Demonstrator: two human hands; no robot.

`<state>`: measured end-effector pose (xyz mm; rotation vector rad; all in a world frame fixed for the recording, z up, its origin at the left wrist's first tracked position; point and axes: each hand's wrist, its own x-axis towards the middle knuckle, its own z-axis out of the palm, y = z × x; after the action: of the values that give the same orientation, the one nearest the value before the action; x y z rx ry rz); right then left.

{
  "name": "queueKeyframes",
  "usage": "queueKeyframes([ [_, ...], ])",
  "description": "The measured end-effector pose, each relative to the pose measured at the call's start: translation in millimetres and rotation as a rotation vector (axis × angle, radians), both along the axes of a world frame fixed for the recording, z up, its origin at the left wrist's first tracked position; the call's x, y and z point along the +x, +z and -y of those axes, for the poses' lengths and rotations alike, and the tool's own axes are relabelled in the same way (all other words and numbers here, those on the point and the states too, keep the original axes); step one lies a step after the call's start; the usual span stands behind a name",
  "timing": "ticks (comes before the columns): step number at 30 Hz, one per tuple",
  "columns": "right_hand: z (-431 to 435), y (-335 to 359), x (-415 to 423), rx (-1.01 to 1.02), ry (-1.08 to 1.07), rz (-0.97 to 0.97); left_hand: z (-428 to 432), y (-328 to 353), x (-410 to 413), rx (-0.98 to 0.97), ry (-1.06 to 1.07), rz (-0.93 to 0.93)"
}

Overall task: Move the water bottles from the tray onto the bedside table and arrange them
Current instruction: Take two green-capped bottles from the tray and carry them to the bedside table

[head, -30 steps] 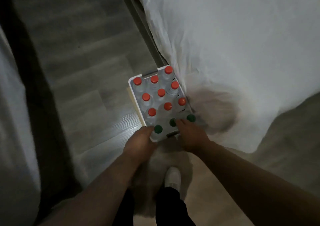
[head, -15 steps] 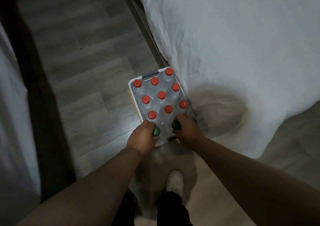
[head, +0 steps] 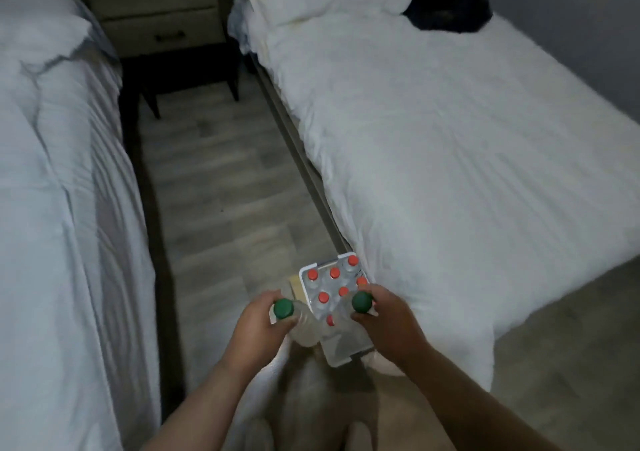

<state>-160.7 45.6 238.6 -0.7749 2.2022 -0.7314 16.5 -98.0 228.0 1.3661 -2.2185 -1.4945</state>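
Bed (head: pixel 450 146) with white bedding; beside it on the floor (head: pixel 221 180), a white tray (head: pixel 343 359) containing upright red-capped bottles (head: pixel 323 297). Left hand (head: pixel 256 329): grip wrapped round one green-capped bottle (head: pixel 284 308), left of the tray. Right hand (head: pixel 389 321): grip round a second green-capped bottle (head: pixel 362 302), over the tray.

The clear left bottle (head: pixel 283 308) and right bottle (head: pixel 362 302) have green caps, while the white tray (head: pixel 346 345) holds red caps (head: pixel 323 297). The bedding (head: pixel 450 139) is white, the floor (head: pixel 221 180) grey wood-grain, the bundle (head: pixel 448 11) black.
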Motion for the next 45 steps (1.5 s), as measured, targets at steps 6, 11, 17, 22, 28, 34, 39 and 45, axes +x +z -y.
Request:
queueKeyframes([
  [6,54.0,130.9,50.8,-0.203,-0.080,0.033,60.1,111.4,70.0,-0.043,0.111,-0.159],
  [11,113.4,202.0,88.0,-0.340,-0.026,-0.004,101.5,185.6,126.6,-0.151,0.285,-0.328],
  [17,181.5,262.1,109.2,-0.482,0.070,0.017,142.3,248.9,165.2,-0.239,0.385,-0.371],
  [22,236.0,287.0,98.1,-0.505,0.192,-0.050,184.4,271.4,164.1,-0.312,0.507,-0.356],
  [28,312.6,291.3,58.3,-0.526,0.288,-0.064,243.2,281.9,126.1,-0.351,0.610,-0.361],
  [34,384.6,305.2,17.6,-0.532,0.348,-0.033,303.3,305.0,83.4,-0.394,0.671,-0.424],
  [39,444.1,321.4,-6.7,-0.565,0.357,0.024,358.2,318.4,62.2,-0.414,0.702,-0.440],
  [45,526.9,321.1,-26.5,-0.548,0.371,0.013,441.8,313.9,39.8,-0.422,0.698,-0.408],
])
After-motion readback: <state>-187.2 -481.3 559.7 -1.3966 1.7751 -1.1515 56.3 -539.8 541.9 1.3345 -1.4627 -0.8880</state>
